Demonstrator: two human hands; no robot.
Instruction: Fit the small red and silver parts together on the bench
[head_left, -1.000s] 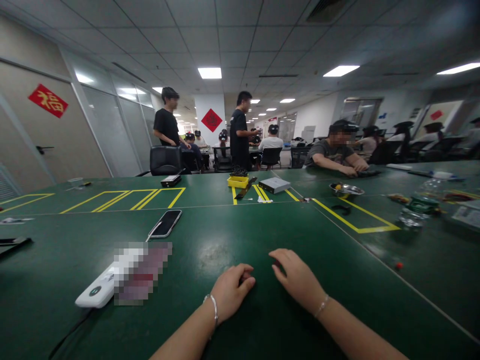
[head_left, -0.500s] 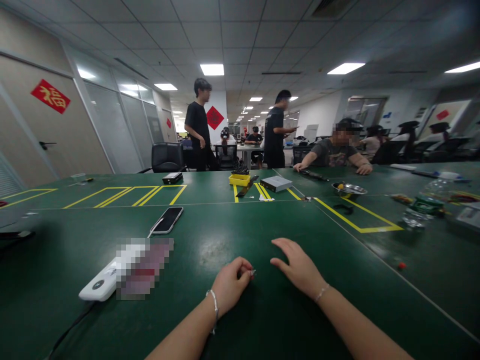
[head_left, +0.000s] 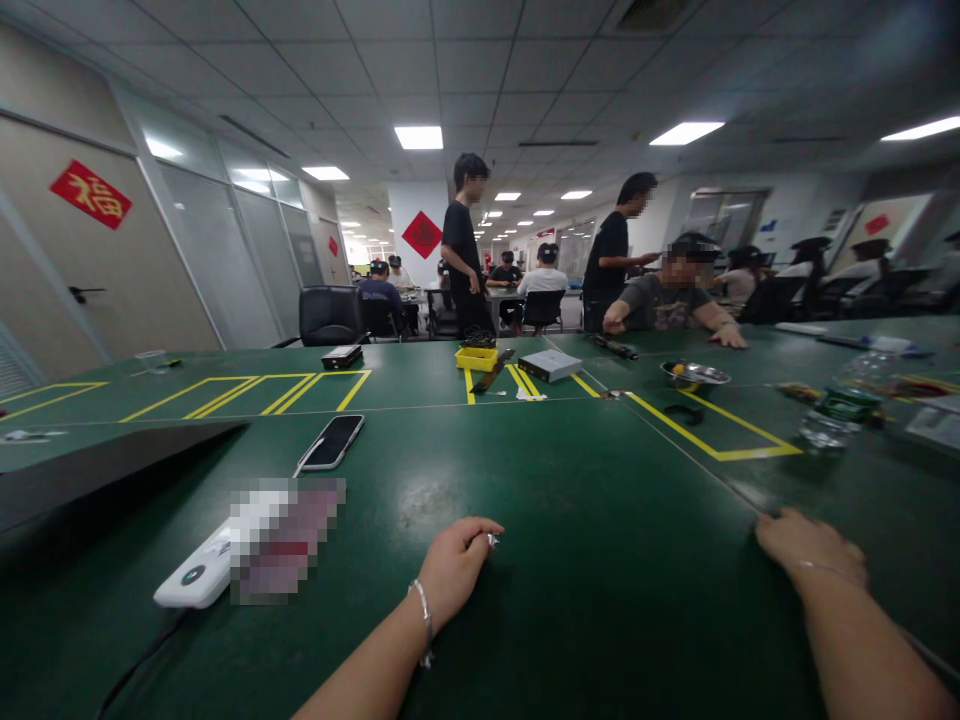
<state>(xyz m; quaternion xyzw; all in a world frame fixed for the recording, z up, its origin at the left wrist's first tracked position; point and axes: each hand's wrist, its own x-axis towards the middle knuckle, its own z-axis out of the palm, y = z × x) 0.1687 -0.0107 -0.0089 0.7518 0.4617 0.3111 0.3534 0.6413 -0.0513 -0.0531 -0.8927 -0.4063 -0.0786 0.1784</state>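
My left hand (head_left: 459, 562) is low in the middle of the view, just above the green table (head_left: 600, 590). Its thumb and forefinger pinch a tiny shiny silver piece (head_left: 492, 541), too small to name. Far to the right, my right hand (head_left: 814, 548) is down at the table with its fingers curled in. The hand covers the spot where a small red thing lay, and whatever its fingertips hold is hidden. Each wrist wears a thin bracelet.
A white device (head_left: 196, 575) with a black cable and a phone (head_left: 333, 442) lie left. A dark panel (head_left: 90, 465) juts in there. Farther back are a yellow tray (head_left: 477, 359), grey box (head_left: 550, 367), metal bowl (head_left: 696, 375) and water bottle (head_left: 836, 412). A co-worker (head_left: 671, 300) sits opposite.
My right hand has moved right and down over the small red thing, which is now hidden. My left hand keeps its pinch. A dark panel has entered at left; two standing people have shifted right.
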